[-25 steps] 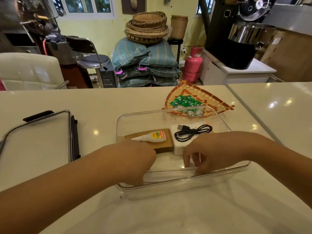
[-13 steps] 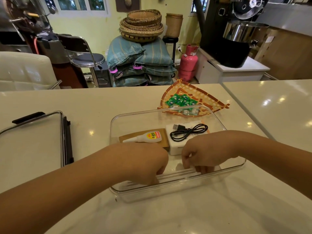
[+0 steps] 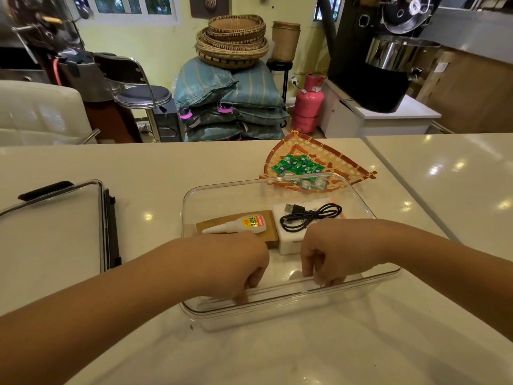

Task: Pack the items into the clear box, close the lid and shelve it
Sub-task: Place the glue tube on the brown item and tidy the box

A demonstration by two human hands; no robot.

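Note:
The clear box (image 3: 249, 185) sits open on the pale table in front of me. Inside it lie a brown flat pack (image 3: 270, 227) with a white glue bottle (image 3: 244, 224) on top, and a white block (image 3: 288, 244) carrying a coiled black USB cable (image 3: 311, 215). My left hand (image 3: 230, 269) and my right hand (image 3: 338, 252) are both inside the box at its near wall. Their fingers curl downward, with the tips against the floor or wall. Whether they hold anything is hidden. The clear lid (image 3: 55, 232) with black clasps lies flat at the left.
A woven fan-shaped tray (image 3: 349, 166) with several green wrapped sweets (image 3: 297, 165) stands just behind the box. A table seam (image 3: 402, 190) runs along the right. Beyond the far edge are a chair, stacked sacks, a pink gas cylinder and a machine.
Both hands have drawn back toward me from the packed items to the near wall, and their fingers have curled under. The box and its contents stay put.

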